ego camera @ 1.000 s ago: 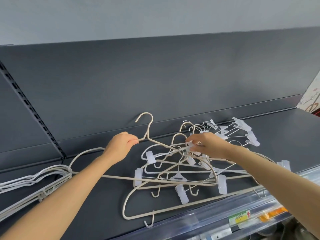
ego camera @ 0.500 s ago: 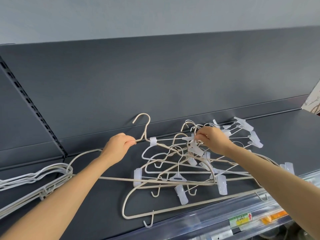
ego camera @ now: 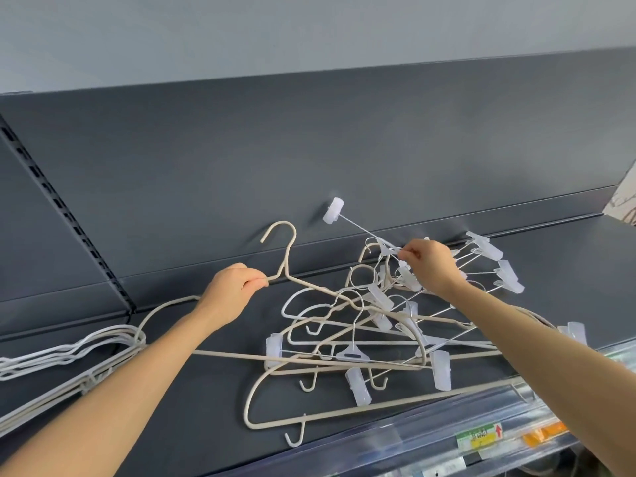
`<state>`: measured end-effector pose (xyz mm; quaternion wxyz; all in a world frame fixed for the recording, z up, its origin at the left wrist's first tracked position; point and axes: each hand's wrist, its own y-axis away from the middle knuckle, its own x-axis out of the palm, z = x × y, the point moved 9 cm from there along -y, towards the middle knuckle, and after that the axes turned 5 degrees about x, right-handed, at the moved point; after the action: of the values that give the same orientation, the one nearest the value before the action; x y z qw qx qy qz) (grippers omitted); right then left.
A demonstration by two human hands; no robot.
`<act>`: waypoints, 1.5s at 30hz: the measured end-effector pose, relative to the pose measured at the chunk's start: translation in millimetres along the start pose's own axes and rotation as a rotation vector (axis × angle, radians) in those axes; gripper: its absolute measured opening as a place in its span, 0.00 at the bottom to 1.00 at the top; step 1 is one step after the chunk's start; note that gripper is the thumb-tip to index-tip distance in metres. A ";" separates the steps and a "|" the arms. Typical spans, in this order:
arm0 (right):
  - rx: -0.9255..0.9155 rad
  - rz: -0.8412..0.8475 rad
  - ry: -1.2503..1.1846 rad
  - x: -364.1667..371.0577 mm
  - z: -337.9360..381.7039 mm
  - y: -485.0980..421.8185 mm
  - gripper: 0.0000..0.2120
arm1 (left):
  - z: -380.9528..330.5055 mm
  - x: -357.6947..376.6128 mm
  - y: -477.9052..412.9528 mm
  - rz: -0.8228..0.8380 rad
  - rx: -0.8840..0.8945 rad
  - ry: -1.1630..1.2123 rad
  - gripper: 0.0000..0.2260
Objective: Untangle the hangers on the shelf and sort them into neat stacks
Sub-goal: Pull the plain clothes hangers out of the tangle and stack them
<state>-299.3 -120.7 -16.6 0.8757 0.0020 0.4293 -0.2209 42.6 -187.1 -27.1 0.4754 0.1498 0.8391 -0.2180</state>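
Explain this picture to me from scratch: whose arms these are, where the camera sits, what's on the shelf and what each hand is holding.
There is no machine here. The camera is worn on a person's head and looks forward and down, so the two bare arms are the wearer's own.

They reach over a dark shelf holding a tangled pile of hangers: beige ones and wire ones with clear plastic clips. At the far left lies a neater stack of white hangers.

The left hand grips a beige hanger just below its hook. The right hand pinches a clip hanger at its middle; it tilts up, one clip raised above the pile. Price labels sit on the shelf's front edge.
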 end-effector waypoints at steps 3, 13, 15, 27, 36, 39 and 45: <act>-0.086 -0.091 -0.085 -13.2 13.7 6.1 0.09 | 2.1 -1.0 2.5 0.001 0.002 0.003 0.09; -0.005 -0.306 -0.091 -61.2 -10.3 4.6 0.09 | 4.3 -0.4 3.7 -0.018 0.000 0.001 0.09; -0.078 -0.302 -0.022 -65.7 -12.4 6.1 0.07 | 3.2 0.1 2.0 -0.020 0.004 -0.013 0.09; -0.235 -0.121 0.359 -22.9 -6.9 34.4 0.10 | -4.5 2.6 0.1 -0.006 0.004 -0.026 0.09; -0.248 0.306 0.074 42.2 79.2 80.1 0.11 | -3.6 2.2 7.1 -0.017 -0.020 -0.011 0.09; -0.175 0.287 0.023 43.0 79.1 74.4 0.06 | -7.1 -1.9 9.8 -0.034 -0.012 0.009 0.09; -0.131 0.267 -0.155 35.2 96.0 69.7 0.07 | -3.2 -10.2 16.3 -0.056 0.006 0.061 0.10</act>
<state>-181.3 -89.9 4.6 0.9261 -0.0150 0.3698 -0.0738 52.8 -171.9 -20.5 0.4426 0.1341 0.8565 -0.2292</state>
